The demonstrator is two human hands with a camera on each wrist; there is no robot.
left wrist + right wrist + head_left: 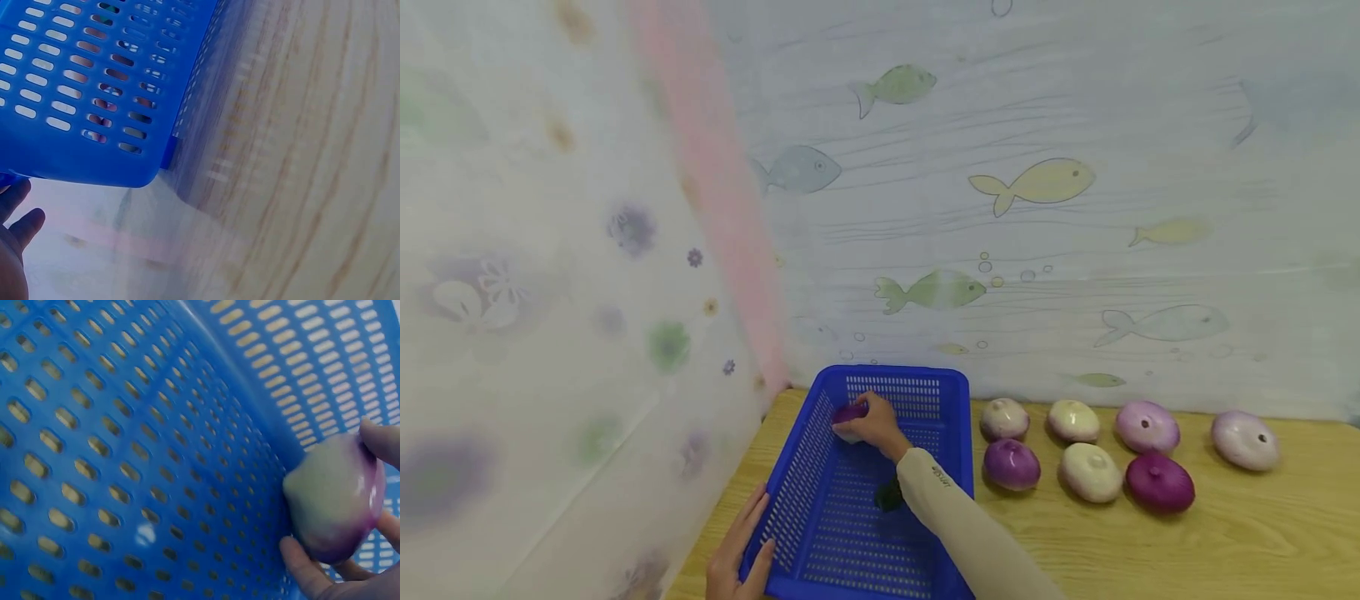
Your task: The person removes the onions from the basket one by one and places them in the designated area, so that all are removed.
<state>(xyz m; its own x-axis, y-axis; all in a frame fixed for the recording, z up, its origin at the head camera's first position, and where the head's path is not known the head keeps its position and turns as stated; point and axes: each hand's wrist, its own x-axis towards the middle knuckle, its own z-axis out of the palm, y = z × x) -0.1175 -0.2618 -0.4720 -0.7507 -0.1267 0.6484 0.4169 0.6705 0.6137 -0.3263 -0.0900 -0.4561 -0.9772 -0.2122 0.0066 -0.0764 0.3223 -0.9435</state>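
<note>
A blue plastic basket (820, 500) with slotted walls stands on the wooden table. Inside it, near the far left corner, my right hand (876, 423) grips a purple-and-white onion (848, 423) between thumb and fingers. In the right wrist view the onion (334, 494) shows a pale pointed end turned toward the basket's slotted surface, with fingertips around its purple side. At the basket's near left side, my left hand (741, 554) rests on the rim with its fingers extended. A dark green object (889, 494) lies on the basket floor, partly hidden by my right sleeve.
Right of the basket, several onions sit in two rows on the table (1247, 533): white ones, such as a white onion (1091, 472), pale purple ones, and deep purple ones, such as a purple onion (1160, 483). Walls with printed fish and flowers border the table behind and left.
</note>
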